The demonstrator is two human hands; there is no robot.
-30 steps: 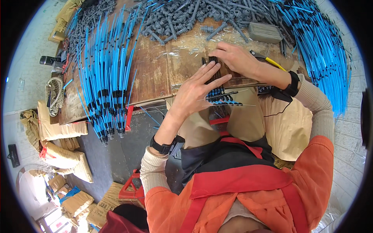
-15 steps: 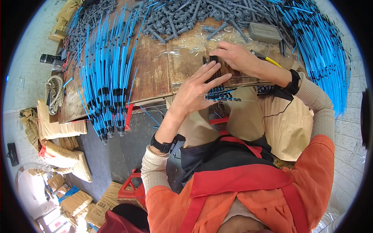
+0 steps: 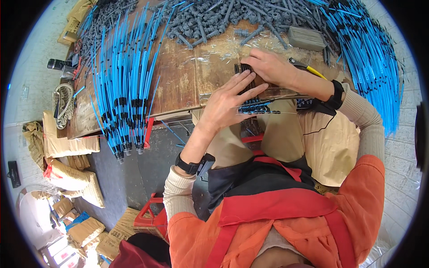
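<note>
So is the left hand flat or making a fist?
Flat. The left hand lies spread, fingers straight, pressing on the dark bundle at the bench edge. The right hand grips that bundle.

Single head-worn fisheye view, looking steeply down, close over workbench [image 3: 178,85], rim probably distorted

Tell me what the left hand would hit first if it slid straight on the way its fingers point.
The left hand points up and right across the bench. Its fingertips already lie on the black ribbed block, and the right hand sits just beyond; depth is hard to judge.
</note>
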